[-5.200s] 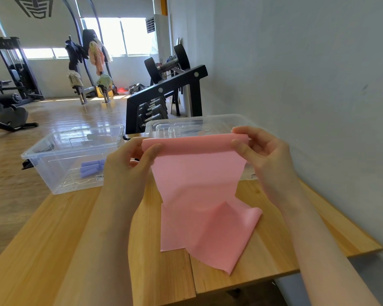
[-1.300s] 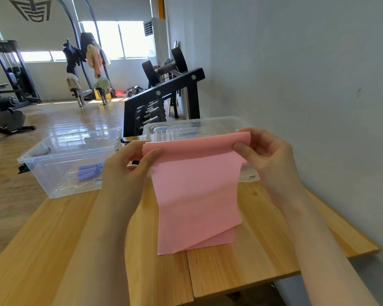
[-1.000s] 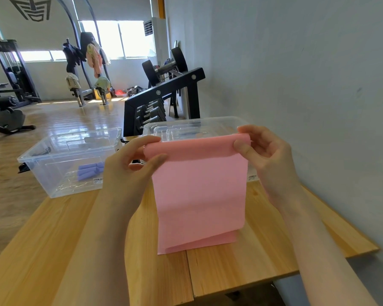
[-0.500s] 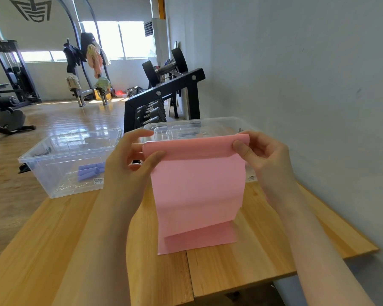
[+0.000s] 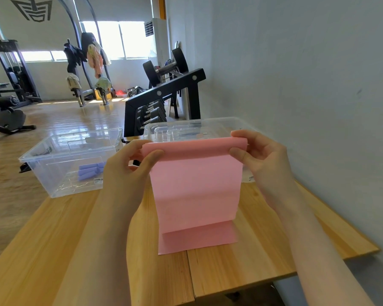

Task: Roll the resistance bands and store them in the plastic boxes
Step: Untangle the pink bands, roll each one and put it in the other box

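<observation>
Both grips, pink band [image 5: 195, 186] shorter now

Your table [image 5: 241, 268]: light wood.
On it: two see-through boxes [image 5: 53, 173] [image 5: 219, 124], side by side.
Also: pink band's [image 5: 197, 239] bottom end.

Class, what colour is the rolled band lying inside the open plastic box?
Purple; the rolled band shows through the box in the head view.

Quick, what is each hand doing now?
Left hand: pinches the left end of the pink band roll.
Right hand: pinches the right end of it.
</observation>
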